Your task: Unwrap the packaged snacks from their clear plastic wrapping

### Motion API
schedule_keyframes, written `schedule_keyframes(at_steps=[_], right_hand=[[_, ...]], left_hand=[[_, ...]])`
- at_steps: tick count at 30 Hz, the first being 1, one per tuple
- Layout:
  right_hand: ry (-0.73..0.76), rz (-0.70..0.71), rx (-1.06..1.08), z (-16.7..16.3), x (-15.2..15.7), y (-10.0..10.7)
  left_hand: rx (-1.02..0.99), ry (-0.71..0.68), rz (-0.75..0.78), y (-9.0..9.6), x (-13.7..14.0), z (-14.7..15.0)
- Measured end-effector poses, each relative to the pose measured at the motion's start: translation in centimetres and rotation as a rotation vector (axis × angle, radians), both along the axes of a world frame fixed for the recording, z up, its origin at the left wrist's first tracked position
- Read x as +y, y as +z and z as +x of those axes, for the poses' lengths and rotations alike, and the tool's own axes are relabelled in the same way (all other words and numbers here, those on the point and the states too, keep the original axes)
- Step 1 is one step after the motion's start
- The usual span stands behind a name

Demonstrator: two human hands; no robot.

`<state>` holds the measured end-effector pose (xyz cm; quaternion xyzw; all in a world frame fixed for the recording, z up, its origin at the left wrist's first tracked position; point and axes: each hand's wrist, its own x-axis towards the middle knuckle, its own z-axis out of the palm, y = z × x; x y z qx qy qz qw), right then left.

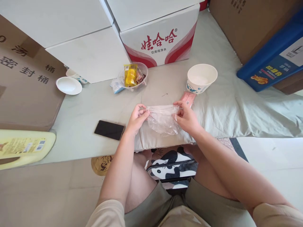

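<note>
A clear plastic bag [163, 121] is stretched between my two hands above the cloth's front edge. My left hand [137, 118] pinches its left upper corner between thumb and fingers. On the other side, my right hand [186, 116] grips the right upper corner. The bag hangs thin and see-through, and I cannot make out anything inside it. Just behind my right hand lies a pink flat packet [188, 98], partly covered by the fingers. A white paper bowl [201, 78] with a blue-green print stands beyond that packet. To the left of my left hand rests a black phone [109, 130].
A clear round tub [143, 82] holds a yellow packet [130, 75] and other wrapped items. Beside it is a small blue-and-white packet [117, 85]. White cartons [158, 44] line the back. Brown boxes, a white bowl [68, 85] and a yellow jug [28, 146] stand left; a blue container [272, 60] is right.
</note>
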<state>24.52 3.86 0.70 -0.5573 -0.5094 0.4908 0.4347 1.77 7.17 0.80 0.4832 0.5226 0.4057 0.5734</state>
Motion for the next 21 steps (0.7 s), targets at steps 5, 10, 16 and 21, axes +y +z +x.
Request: schedule_keyframes(at_steps=[5, 10, 16, 21], right_hand=[[-0.016, -0.041, 0.275, -0.3, -0.2, 0.4], [0.243, -0.131, 0.216, 0.0, 0.0, 0.4], [0.077, -0.032, 0.196, -0.1, 0.2, 0.2], [0.101, -0.031, 0.108, 0.4, 0.3, -0.4]], left_hand=[[-0.085, -0.019, -0.142, 0.7, -0.3, 0.7], [-0.259, 0.044, -0.129, 1.5, -0.3, 0.9], [-0.177, -0.093, -0.293, 1.3, -0.7, 2.3], [-0.108, -0.015, -0.228, 1.3, -0.8, 3.2]])
